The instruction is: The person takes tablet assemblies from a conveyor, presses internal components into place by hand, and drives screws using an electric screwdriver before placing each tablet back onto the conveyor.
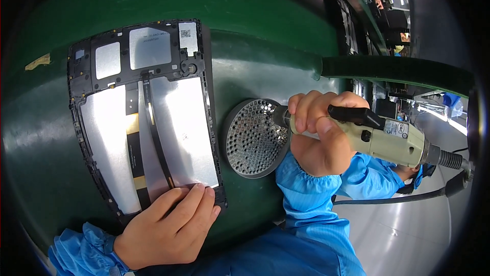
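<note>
An opened tablet (178, 118) lies at the left, its black frame and silver metal plates facing up. A narrow dark ribbon cable (155, 123) runs down its middle. My left hand (166, 227) lies over the tablet's near edge, fingertips touching the lower plate and frame, thumb hidden. My right hand (326, 128) is wrapped round a pale green electric screwdriver (388, 141), which points left. The screwdriver's dark nose is over the right rim of a round grey dish (250, 171), full of small holes, some with shiny bits in them. The screwdriver's bit tip cannot be made out.
The tablet and dish stand on a green work surface (255, 0) with a tan tape scrap (38, 63) at the far left. A green rail (398, 72) crosses at the right. A black cable (393, 199) trails from the screwdriver. Another person's blue sleeve (372, 176) shows beyond my arm.
</note>
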Demonstrator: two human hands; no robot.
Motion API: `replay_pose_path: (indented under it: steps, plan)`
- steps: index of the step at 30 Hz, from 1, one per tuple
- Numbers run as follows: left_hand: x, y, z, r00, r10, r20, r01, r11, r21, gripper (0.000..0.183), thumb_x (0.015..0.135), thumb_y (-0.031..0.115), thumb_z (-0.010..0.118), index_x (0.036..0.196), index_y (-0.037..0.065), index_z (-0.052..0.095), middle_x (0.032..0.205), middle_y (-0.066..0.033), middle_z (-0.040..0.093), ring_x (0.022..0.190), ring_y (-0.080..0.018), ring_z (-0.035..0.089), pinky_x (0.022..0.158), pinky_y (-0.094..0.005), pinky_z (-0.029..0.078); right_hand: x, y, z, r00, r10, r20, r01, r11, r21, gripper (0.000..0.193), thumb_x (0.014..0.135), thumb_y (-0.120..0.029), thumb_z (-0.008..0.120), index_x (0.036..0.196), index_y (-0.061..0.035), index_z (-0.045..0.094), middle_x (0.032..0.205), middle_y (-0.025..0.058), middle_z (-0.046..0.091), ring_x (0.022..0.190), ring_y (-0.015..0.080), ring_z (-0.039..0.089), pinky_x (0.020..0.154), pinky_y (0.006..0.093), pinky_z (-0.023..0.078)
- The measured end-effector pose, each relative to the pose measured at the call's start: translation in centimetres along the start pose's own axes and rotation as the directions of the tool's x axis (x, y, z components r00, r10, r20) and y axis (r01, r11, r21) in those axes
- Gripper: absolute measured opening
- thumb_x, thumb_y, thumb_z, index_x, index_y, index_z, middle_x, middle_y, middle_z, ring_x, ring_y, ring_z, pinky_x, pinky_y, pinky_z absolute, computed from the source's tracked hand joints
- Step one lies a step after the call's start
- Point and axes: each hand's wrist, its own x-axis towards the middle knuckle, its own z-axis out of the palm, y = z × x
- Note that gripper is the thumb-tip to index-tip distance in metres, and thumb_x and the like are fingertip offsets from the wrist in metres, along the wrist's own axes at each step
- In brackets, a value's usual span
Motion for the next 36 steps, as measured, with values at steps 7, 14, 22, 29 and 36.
replay_pose_path:
  steps: [7, 14, 22, 29, 36]
  plan:
    - [-0.2, 0.6, -0.1, 0.998, -0.041, -0.04, 0.042, 0.999, 0.019, 0.023, 0.083, 0.011, 0.069, 0.105, 0.007, 0.071, 0.11, -0.0153, 0.067, 0.108, -0.0288, 0.061, 0.094, -0.0393, 0.049, -0.1, -1.9, 0.1, 0.996, -0.088, 0.001, 0.088, 0.995, -0.034, 0.038, 0.08, -0.007, 0.06, 0.116, -0.006, 0.049, 0.067, 0.008, 0.052, 0.058, 0.0202, 0.052, 0.064, 0.041, 0.045]
    - [-0.5, 0.1, 0.4, 0.985, -0.024, -0.171, 0.005, 0.994, -0.112, 0.016, 0.078, 0.005, 0.067, 0.092, -0.002, 0.071, 0.108, -0.0192, 0.066, 0.108, -0.0319, 0.061, 0.096, -0.0433, 0.048, -4.4, -7.3, 2.7, 0.991, -0.052, 0.121, 0.067, 0.99, -0.124, 0.036, 0.081, -0.01, 0.063, 0.114, -0.0126, 0.049, 0.062, 0.0028, 0.051, 0.059, 0.0179, 0.056, 0.059, 0.0346, 0.045]
    - [-0.6, 0.2, 1.6, 0.959, -0.023, -0.283, -0.015, 0.991, -0.132, 0.012, 0.075, 0.005, 0.069, 0.085, -0.003, 0.071, 0.103, -0.0202, 0.066, 0.104, -0.033, 0.062, 0.094, -0.0424, 0.049, -8.5, -6.1, 6.5, 0.967, -0.005, 0.255, 0.022, 0.998, -0.064, 0.031, 0.081, -0.006, 0.061, 0.107, -0.0098, 0.046, 0.062, 0.0035, 0.05, 0.053, 0.016, 0.052, 0.052, 0.0307, 0.044]
    - [-0.4, 0.3, 1.9, 0.939, -0.01, -0.344, -0.048, 0.986, -0.159, 0.011, 0.073, 0.003, 0.07, 0.081, -0.005, 0.07, 0.099, -0.0196, 0.065, 0.099, -0.0332, 0.063, 0.09, -0.0418, 0.051, -9.2, -5.9, 6.7, 0.95, 0.014, 0.313, 0.014, 0.996, -0.088, 0.032, 0.078, -0.003, 0.063, 0.105, -0.008, 0.045, 0.062, 0.0038, 0.052, 0.049, 0.0158, 0.051, 0.049, 0.0313, 0.045]
    - [0.0, 0.4, 2.2, 0.934, -0.008, -0.358, -0.049, 0.987, -0.151, 0.01, 0.073, 0.003, 0.07, 0.078, -0.005, 0.069, 0.099, -0.0196, 0.065, 0.099, -0.0328, 0.063, 0.09, -0.0414, 0.051, -9.1, -5.7, 6.3, 0.946, 0.032, 0.323, -0.002, 0.996, -0.093, 0.031, 0.08, -0.006, 0.062, 0.105, -0.0082, 0.045, 0.061, 0.0039, 0.051, 0.048, 0.0159, 0.051, 0.048, 0.0313, 0.044]
